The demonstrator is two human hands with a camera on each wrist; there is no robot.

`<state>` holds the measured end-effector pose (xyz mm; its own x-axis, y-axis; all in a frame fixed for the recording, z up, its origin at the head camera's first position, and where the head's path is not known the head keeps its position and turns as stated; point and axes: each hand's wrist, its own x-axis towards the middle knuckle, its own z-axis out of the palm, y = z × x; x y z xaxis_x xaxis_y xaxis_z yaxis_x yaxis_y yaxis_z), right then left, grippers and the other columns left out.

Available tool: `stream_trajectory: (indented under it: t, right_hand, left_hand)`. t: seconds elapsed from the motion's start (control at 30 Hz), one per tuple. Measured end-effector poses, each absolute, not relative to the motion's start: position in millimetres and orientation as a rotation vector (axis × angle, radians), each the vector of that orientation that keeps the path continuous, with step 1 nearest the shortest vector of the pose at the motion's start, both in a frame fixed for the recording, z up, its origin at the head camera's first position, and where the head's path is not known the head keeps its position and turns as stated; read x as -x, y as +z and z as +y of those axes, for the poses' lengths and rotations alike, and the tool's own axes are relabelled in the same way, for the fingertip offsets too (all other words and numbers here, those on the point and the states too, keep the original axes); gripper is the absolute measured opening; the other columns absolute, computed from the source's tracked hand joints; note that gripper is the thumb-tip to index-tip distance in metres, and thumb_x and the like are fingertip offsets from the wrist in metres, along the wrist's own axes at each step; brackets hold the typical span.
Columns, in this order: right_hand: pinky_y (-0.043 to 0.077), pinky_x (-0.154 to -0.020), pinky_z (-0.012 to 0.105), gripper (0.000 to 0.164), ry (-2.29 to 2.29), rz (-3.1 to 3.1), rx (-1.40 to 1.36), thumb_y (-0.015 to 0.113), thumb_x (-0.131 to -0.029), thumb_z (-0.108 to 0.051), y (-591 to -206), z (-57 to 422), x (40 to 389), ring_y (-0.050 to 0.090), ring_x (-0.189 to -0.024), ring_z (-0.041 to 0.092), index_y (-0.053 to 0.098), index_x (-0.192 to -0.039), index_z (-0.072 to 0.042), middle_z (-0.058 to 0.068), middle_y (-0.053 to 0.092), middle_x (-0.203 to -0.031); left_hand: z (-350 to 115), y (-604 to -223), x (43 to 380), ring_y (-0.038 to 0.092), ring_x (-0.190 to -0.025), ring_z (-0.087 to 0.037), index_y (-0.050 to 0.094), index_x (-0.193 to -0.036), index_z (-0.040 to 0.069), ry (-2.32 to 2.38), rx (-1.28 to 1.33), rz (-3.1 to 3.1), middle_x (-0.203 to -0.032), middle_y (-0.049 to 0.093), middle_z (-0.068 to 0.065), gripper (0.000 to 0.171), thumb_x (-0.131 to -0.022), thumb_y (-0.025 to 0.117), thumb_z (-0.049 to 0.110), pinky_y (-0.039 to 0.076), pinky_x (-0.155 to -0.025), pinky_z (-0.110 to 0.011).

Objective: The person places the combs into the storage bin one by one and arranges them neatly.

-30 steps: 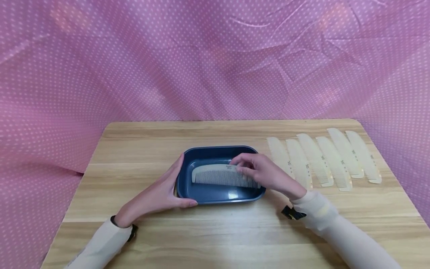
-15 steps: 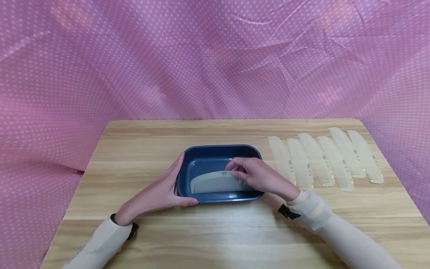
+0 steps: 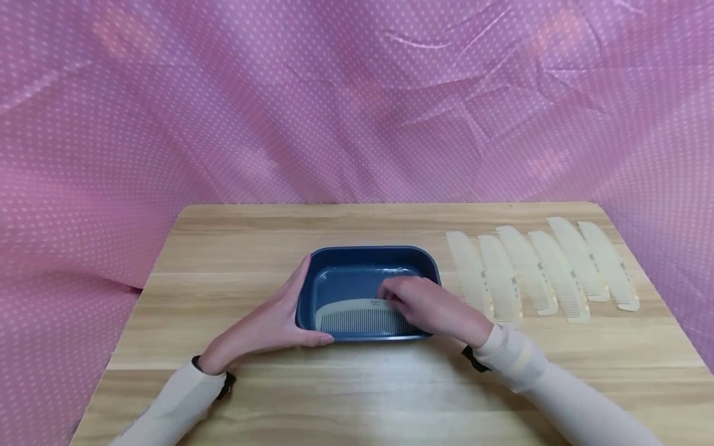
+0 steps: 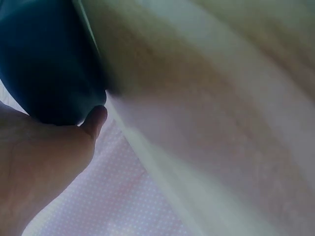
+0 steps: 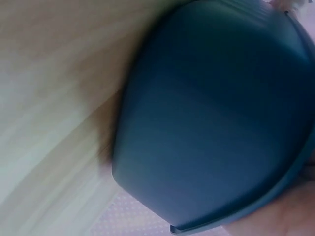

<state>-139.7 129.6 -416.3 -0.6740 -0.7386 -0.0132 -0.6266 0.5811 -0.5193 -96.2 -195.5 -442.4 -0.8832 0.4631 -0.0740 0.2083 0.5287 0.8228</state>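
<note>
A dark blue rectangular tray (image 3: pixel 368 250) stands on the wooden table. My left hand (image 3: pixel 273 319) grips its left end, thumb at the near corner and fingers along the far side. Inside the tray a pale comb (image 3: pixel 357 317) lies along the near wall, teeth toward me. My right hand (image 3: pixel 432 306) reaches over the tray's right side and pinches the comb's upper edge near its right end, which the hand hides. In the left wrist view the left thumb (image 4: pixel 94 120) presses the tray's wall (image 4: pixel 44 59). The right wrist view is mostly filled by the tray's outer wall (image 5: pixel 211 123).
Several pale combs (image 3: pixel 563 266) lie slanted side by side on the table's right part, the nearest ones close to my right forearm. A pink dotted cloth (image 3: pixel 357 111) hangs behind the table (image 3: pixel 234 235) and at its sides.
My right hand has moved toward me with the comb, from the tray's middle to its near wall. My left hand keeps its grip on the tray.
</note>
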Motion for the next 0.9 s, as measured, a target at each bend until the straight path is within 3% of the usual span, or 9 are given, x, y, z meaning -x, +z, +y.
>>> stream_trajectory:
  t: [0.53,0.9]
  right_hand:
    - [0.06,-0.087,0.04,0.01,-0.634,2.66,1.208,0.075,-0.104,-0.006,-423,128,136,0.07,-0.1,0.017,0.078,-0.113,-0.007,0.002,0.071,-0.108]
    - [0.061,-0.09,0.039,0.019,-1.204,2.47,1.066,0.07,-0.108,-0.007,-418,150,137,0.069,-0.102,0.014,0.073,-0.126,-0.003,0.007,0.074,-0.117]
  left_hand:
    - [-197,-445,98,0.015,-0.163,-0.027,-0.014,-0.173,0.039,1.255,-0.571,2.484,-0.181,-0.004,0.005,0.143,-0.082,0.095,0.053,0.029,-0.122,-0.067]
    - [-195,-448,96,0.01,-0.165,-0.03,-0.017,-0.172,0.041,1.245,-0.529,2.483,-0.182,-0.011,0.0,0.143,-0.083,0.095,0.05,0.028,-0.121,-0.069]
